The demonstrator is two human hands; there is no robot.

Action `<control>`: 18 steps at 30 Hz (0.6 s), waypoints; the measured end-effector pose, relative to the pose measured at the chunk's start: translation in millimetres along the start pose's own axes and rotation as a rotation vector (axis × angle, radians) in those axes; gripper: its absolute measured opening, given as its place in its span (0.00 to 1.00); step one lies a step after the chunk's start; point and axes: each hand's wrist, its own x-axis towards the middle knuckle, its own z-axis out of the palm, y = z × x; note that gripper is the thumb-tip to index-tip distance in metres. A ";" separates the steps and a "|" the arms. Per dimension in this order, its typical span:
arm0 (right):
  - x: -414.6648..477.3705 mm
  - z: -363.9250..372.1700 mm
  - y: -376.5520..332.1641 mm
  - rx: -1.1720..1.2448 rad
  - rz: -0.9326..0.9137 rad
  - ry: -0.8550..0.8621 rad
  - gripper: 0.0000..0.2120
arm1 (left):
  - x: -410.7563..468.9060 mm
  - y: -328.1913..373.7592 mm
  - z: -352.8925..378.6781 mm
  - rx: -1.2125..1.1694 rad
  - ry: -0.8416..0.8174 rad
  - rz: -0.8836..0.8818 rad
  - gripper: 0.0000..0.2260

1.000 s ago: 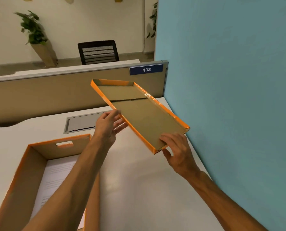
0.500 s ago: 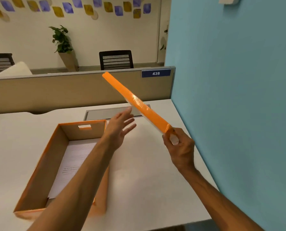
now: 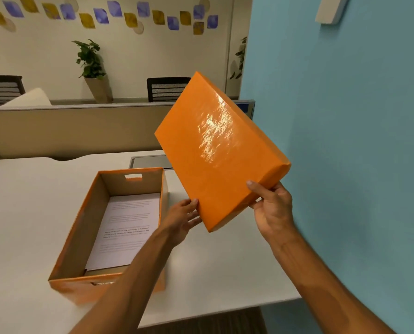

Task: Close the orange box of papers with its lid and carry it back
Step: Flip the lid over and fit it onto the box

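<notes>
The orange box [image 3: 79, 225] stands open on the white desk, left of centre, with printed papers [image 3: 126, 227] lying flat inside. The glossy orange lid [image 3: 215, 150] is held in the air to the right of the box, tilted, its orange top facing me. My right hand [image 3: 272, 208] grips the lid's lower right corner, thumb on top. My left hand [image 3: 182, 218] touches the lid's lower left edge with fingers spread, not closed around it.
A blue wall [image 3: 345, 141] rises close on the right. A beige partition [image 3: 68, 131] runs along the back of the desk [image 3: 213, 273], with a grey cable hatch [image 3: 148, 161] behind the box. The desk's front edge is near the bottom.
The lid has been flipped over: its brown inside faced me, then it went edge-on, and now its orange top faces me. My left hand shifted down to the lid's lower edge.
</notes>
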 end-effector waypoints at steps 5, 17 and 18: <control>-32.8 21.9 20.8 0.012 0.046 -0.012 0.26 | -29.2 8.0 -44.4 0.047 0.064 0.081 0.14; -107.3 58.8 98.1 -0.182 0.127 0.186 0.14 | -113.9 51.6 -181.8 0.323 0.255 0.259 0.15; -109.8 62.3 103.2 -0.226 0.134 0.192 0.10 | -117.9 56.8 -191.4 0.356 0.266 0.261 0.16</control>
